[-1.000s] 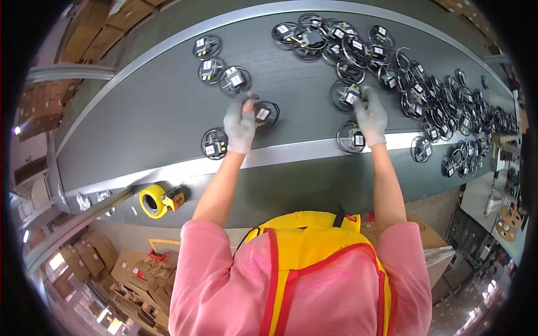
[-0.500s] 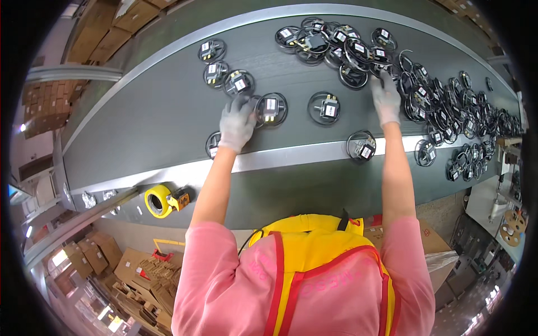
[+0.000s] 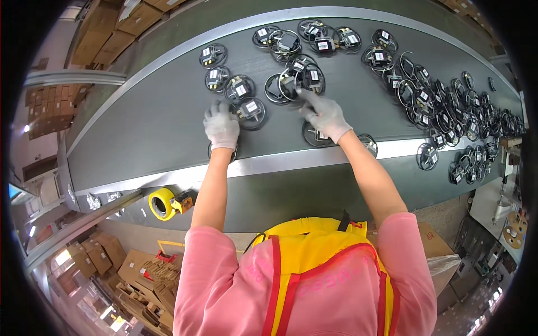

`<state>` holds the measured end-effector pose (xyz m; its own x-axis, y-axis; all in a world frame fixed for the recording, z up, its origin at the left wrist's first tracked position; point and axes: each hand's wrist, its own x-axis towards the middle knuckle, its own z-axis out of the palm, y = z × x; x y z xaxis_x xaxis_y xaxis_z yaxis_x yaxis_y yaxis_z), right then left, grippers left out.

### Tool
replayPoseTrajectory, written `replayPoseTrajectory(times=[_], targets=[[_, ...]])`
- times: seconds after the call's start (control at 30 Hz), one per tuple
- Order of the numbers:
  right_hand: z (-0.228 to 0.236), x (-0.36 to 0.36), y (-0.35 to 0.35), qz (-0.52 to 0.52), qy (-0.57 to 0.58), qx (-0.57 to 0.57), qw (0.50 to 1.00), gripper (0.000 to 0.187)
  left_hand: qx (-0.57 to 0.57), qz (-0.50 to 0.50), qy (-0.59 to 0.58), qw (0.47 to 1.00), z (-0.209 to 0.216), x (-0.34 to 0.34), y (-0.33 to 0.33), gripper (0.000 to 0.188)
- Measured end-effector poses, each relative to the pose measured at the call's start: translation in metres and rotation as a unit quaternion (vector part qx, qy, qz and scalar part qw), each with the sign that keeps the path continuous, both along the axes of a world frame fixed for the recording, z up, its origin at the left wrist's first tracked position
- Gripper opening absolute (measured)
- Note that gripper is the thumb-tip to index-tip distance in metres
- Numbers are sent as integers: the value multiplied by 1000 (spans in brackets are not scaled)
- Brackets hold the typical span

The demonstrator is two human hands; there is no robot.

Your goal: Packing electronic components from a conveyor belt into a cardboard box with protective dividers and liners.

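1. Okay, so the left hand (image 3: pixel 222 127), in a pale grey glove, is over the conveyor belt (image 3: pixel 140 131), right next to a coiled cable unit (image 3: pixel 250 111) with a small black box and white label. Can't tell if the grip is open or closed on anything, since the fingers point away and hide what's under them.
2. Another unit (image 3: pixel 233 153) peeks out from behind that wrist, mostly covered.
3. The right hand (image 3: pixel 327 117), same kind of glove, has its blurry fingers at the near edge of a little cluster of units (image 3: pixel 301 75). Again, can't tell whether that grip is actually pinching one or just touching.
4. There's one more coil (image 3: pixel 316 135) partly hidden under the right hand, plus one (image 3: pixel 368 144) by the metal rail (image 3: pixel 280 162), just beside the right forearm.
5. Three units (image 3: pixel 216 79) sit up and left on the belt, and a bunch (image 3: pixel 324 45) lies near the far edge.
6. Big messy pile (image 3: pixel 443 109) off to the right, lots of overlap.
7. Yellow tape roll (image 3: pixel 153 205) at the near left, beyond the rail.
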<state>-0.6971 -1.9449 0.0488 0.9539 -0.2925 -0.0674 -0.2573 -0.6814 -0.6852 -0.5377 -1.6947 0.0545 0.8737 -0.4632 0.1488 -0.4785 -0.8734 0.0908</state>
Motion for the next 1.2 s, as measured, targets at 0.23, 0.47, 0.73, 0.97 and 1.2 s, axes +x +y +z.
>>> replayPoseTrajectory(times=[0.23,0.47,0.73,0.97,1.2], targets=[[0,-57,-74,-153,-70,-356,919,16,109,-44,115,986,45,-5,19,52],[41,-29,-16,-36,-181,-212,960,34,21,-56,-87,994,23,-20,-24,46],[31,10,6,48,-25,-314,948,59,-86,-140,102,981,0,-9,-121,50],[34,-29,-66,-138,-23,-244,960,38,-98,-33,300,948,22,-37,-112,60],[33,-38,-69,-175,-15,190,966,30,-326,56,489,807,17,-50,-87,29]])
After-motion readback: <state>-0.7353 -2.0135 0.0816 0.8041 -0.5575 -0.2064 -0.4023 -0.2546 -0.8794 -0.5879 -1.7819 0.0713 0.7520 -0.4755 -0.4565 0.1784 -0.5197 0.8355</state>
